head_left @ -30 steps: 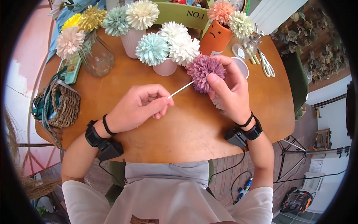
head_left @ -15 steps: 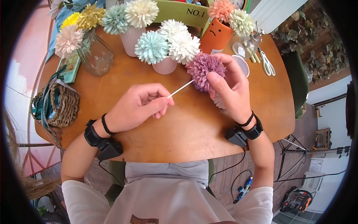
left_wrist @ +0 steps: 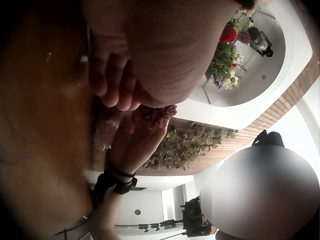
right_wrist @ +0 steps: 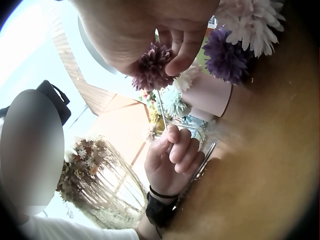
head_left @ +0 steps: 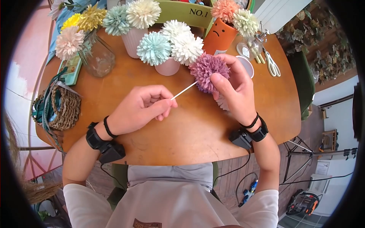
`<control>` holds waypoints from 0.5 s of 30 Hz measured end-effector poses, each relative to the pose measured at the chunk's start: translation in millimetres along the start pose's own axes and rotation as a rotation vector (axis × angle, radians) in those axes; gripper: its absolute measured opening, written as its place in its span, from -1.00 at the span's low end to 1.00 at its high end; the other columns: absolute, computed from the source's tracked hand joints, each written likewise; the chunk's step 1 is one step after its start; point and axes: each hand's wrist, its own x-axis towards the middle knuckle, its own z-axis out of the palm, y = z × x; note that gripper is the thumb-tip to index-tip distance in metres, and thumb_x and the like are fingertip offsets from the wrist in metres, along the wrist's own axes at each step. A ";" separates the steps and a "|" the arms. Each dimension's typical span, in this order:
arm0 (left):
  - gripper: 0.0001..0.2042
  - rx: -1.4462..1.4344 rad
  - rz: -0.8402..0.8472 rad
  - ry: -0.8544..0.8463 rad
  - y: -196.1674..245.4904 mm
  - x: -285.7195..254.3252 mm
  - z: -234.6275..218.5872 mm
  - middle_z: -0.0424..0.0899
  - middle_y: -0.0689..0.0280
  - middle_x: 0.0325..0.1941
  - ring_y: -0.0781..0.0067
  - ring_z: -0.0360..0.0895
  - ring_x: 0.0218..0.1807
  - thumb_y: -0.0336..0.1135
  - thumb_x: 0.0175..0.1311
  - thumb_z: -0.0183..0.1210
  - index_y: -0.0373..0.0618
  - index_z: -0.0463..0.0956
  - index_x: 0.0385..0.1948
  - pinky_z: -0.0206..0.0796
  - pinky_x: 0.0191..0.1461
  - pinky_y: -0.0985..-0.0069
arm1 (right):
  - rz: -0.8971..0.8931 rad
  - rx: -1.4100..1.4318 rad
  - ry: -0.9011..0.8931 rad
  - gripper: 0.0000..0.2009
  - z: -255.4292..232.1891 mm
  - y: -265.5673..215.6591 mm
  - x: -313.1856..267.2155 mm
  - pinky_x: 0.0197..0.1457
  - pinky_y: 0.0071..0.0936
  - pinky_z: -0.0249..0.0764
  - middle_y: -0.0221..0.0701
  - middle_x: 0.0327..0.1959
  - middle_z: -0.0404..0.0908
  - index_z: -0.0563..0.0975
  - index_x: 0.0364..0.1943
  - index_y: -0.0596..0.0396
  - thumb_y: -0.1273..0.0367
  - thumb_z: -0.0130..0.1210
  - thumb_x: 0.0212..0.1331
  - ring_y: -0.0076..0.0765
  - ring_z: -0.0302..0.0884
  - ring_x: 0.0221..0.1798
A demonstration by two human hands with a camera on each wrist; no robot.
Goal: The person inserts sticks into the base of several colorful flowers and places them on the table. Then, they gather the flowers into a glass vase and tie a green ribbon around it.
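My right hand (head_left: 237, 85) holds the head of a mauve artificial flower (head_left: 208, 72) between thumb and fingers. A thin white stem (head_left: 185, 90) slants down from it to the left. My left hand (head_left: 144, 106) pinches the lower end of that stem between thumb and forefinger, the other fingers curled. The right wrist view shows the same flower (right_wrist: 153, 67) hanging from the right fingers, with the left hand (right_wrist: 172, 155) below at the stem. In the left wrist view, the left palm covers most of the stem, and the flower (left_wrist: 159, 115) shows past it.
A pink pot (head_left: 168, 67) of white and pale blue flowers stands ahead. An orange pot (head_left: 220, 38) is behind the right hand, scissors (head_left: 272, 65) farther right. A glass vase (head_left: 99, 59) and woven basket (head_left: 66, 108) stand left. A pale pink flower (head_left: 222, 102) sits beneath the right hand.
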 end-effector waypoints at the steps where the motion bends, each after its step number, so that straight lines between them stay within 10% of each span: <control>1: -0.84 -0.003 -0.001 0.001 0.4 -0.3 -0.2 0.60 0.41 -0.39 0.69 0.51 -0.35 -0.36 0.53 0.07 -0.25 0.58 -0.15 0.36 -0.25 0.67 | 0.002 -0.006 -0.001 -0.57 -0.1 0.1 0.2 -0.36 -0.71 0.46 -0.44 0.06 0.59 0.41 0.24 0.15 0.38 0.25 0.36 -0.67 0.54 -0.10; 15: -0.83 0.003 -0.001 -0.002 0.9 0.0 -0.1 0.60 0.41 -0.40 0.70 0.50 -0.36 -0.35 0.54 0.08 -0.25 0.58 -0.16 0.35 -0.26 0.67 | -0.025 -0.034 0.032 -0.60 3.6 -0.1 0.5 -0.38 -0.72 0.44 -0.46 -0.09 0.61 0.40 0.25 0.16 0.42 0.20 0.38 -0.72 0.50 -0.35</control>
